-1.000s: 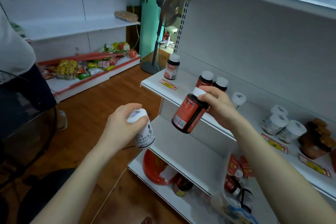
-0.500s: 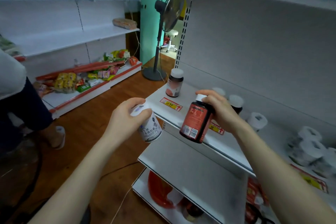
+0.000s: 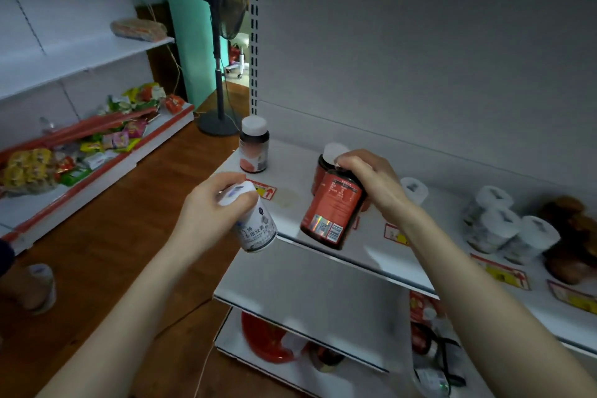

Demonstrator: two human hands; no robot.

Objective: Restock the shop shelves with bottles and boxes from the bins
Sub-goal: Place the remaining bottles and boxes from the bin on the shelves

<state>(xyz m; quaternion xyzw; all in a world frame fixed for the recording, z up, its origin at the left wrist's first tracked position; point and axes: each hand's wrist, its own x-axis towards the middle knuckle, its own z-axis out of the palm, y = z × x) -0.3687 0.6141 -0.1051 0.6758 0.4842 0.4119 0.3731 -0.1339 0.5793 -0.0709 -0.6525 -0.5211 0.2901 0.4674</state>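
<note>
My right hand (image 3: 371, 184) grips a dark bottle with a red label (image 3: 332, 213) by its top, tilted, above the front edge of the white middle shelf (image 3: 290, 178). My left hand (image 3: 210, 210) holds a white bottle with printed text (image 3: 255, 226) by its cap end, left of the shelf's corner. Another red-labelled bottle (image 3: 321, 168) stands on the shelf just behind the held one. A white-capped bottle (image 3: 254, 145) stands alone at the shelf's left end. Several white bottles (image 3: 504, 223) and brown-capped jars (image 3: 568, 236) fill the right part.
A standing fan (image 3: 223, 42) is on the wooden floor past the shelf end. A low red-edged shelf (image 3: 97, 145) across the aisle holds snack packets. Lower shelves below my hands hold a red round thing (image 3: 265, 342) and more bottles. Someone's foot (image 3: 35, 287) is at far left.
My view has shifted closer to the shelf. My right hand has carried the red-labelled bottle slightly toward the shelf, next to the standing red bottle. The left hand keeps its bottle.
</note>
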